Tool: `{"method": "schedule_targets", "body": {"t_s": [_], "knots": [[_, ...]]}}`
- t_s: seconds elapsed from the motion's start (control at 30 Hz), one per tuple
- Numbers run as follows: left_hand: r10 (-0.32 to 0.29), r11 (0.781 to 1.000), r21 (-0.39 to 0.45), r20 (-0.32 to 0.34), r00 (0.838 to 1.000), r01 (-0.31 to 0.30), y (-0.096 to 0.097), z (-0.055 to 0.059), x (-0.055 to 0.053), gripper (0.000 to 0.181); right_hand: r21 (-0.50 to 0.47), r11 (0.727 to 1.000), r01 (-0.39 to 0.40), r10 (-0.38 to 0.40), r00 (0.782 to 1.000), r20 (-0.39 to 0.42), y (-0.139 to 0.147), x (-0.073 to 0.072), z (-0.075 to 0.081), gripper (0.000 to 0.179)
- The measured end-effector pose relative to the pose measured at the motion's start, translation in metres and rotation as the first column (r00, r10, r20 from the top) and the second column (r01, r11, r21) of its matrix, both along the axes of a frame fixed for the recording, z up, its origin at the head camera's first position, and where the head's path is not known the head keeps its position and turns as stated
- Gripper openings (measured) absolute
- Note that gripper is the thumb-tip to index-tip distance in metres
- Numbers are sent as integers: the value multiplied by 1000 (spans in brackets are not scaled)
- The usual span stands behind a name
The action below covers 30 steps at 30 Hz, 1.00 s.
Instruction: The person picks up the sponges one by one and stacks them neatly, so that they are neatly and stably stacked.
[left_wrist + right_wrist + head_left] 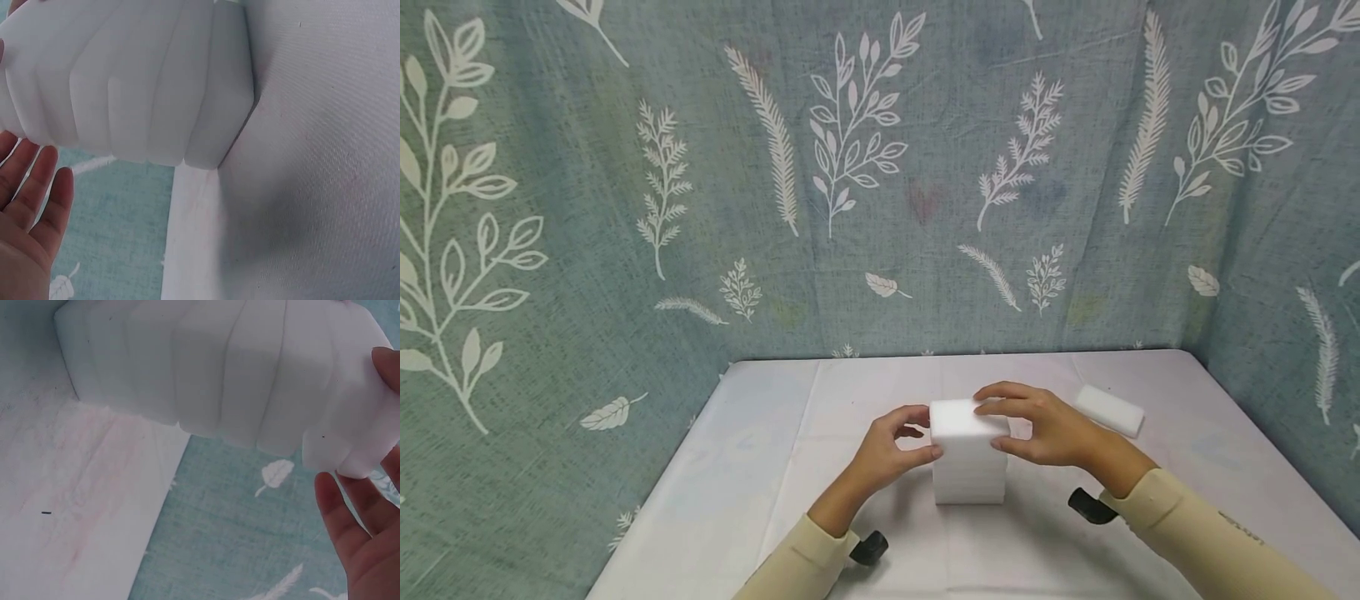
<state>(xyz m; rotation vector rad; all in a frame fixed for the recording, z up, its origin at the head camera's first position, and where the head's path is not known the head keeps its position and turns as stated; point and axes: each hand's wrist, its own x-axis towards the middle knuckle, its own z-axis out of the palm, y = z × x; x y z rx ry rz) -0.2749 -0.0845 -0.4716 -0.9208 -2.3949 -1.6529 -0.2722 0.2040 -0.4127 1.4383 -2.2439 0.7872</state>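
A stack of several white foam sponges stands upright on the table, its flat layers pressed one on another. My left hand holds the upper left side, thumb at the front corner and fingers toward the back. Opposite it, my right hand holds the upper right side, with its thumb at the front and fingertips over the top edge. The left wrist view shows the layers of the stack with fingertips along the edge of the upper ones. In the right wrist view, thumb and fingers span the top layers of the stack.
One loose white sponge lies flat on the table behind my right wrist. A white cloth covers the table. Green-blue curtains with white leaf prints stand behind it and at both sides.
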Motion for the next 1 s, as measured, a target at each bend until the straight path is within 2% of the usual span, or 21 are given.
{"method": "schedule_targets", "body": {"t_s": [0.53, 1.0], "knots": [[-6, 1000, -8, 13, 1000, 6, 1, 4, 2, 52, -4, 999, -32, 32, 999, -9, 1, -3, -2, 45], [-5, 1000, -2, -30, 1000, 5, 1, 4, 0, 61, 13, 999, 52, -53, 997, 49, 3, -1, -4, 58]]}}
